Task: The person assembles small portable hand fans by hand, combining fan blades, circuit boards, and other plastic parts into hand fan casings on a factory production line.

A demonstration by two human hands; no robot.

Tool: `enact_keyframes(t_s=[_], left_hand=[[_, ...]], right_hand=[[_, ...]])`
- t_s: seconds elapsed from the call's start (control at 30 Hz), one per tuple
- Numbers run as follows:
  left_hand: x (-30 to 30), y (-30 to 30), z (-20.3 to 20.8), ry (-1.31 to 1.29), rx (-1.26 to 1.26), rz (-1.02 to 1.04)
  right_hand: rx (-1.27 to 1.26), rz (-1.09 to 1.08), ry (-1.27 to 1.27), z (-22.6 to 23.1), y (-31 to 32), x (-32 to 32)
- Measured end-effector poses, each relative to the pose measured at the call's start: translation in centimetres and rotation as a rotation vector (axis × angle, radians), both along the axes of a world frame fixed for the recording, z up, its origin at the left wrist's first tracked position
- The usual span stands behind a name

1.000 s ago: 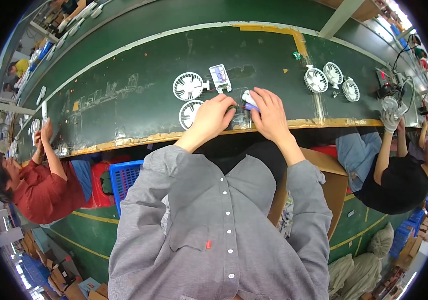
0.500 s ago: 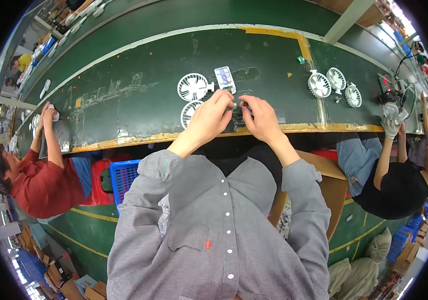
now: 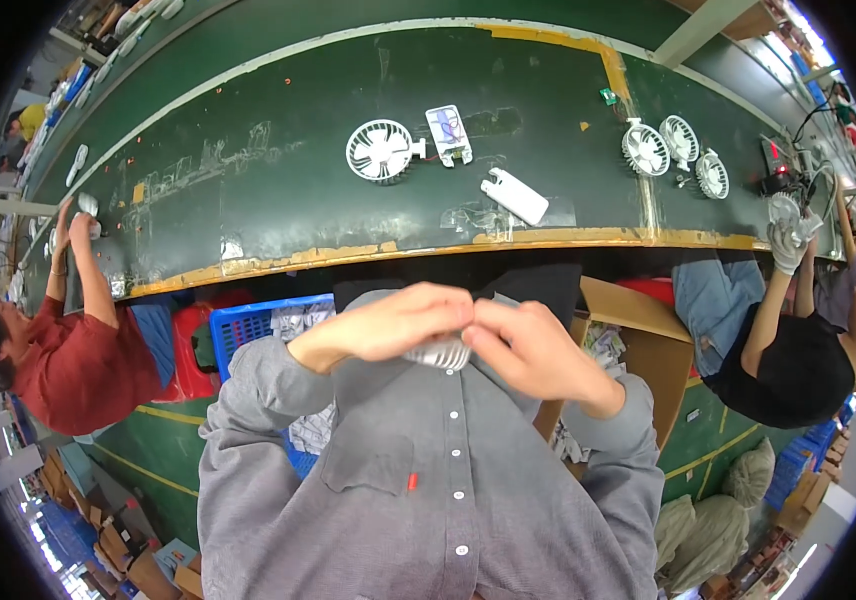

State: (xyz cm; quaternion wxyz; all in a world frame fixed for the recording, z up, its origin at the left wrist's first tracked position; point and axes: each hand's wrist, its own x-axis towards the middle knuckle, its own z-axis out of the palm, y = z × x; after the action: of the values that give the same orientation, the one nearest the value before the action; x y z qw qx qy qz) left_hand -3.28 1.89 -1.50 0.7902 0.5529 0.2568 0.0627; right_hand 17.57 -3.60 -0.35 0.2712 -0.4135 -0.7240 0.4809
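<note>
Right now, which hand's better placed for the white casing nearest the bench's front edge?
Likely the right hand: the white casing lies nearly straight ahead of it, while the left hand is farther left. Both are at a partly hidden white fan.

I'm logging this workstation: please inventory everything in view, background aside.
Long workbench: 1, green, mid-view
Round caged plastic fan: 1, white, bench centre-left
Open rectangular plastic casing: 1, white, beside that fan
Flat oblong plastic cover: 1, white, near front edge
Similar fans: 3, white, bench right
Small circuit board: 1, green, beyond those
Slatted plastic basket: 1, blue, below, left
Open cardboard box: 1, brown, below, right
Nearest co-workers: 2, red and black tops, left and right
Ribbed plastic part: 1, white, partly hidden between hands
Left hand: 1, grey-sleeved, holding that part
Right hand: 1, grey-sleeved, likewise
</note>
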Motion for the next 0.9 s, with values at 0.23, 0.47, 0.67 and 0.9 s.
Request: enact_keyframes(t_s=[0.23,0.47,0.67,0.9], left_hand=[[-1.4,-3.9,-2.0,-0.045,-0.234,-0.125],[-1.3,-5.9,-1.5,-0.159,-0.576,0.058],[-2.0,-6.5,-1.7,-0.191,-0.289,-0.122],[-2.3,-7.3,0.6,0.030,-0.038,0.021]], right_hand=[[0.290,0.214,-0.356,1.8,-3.0,0.5],[0.441,0.195,-0.392,2.5,-3.6,0.5],[0.494,0.320,-0.359,2.8,-3.5,0.1],[0.376,0.380,-0.332,2.3,-3.1,0.5]])
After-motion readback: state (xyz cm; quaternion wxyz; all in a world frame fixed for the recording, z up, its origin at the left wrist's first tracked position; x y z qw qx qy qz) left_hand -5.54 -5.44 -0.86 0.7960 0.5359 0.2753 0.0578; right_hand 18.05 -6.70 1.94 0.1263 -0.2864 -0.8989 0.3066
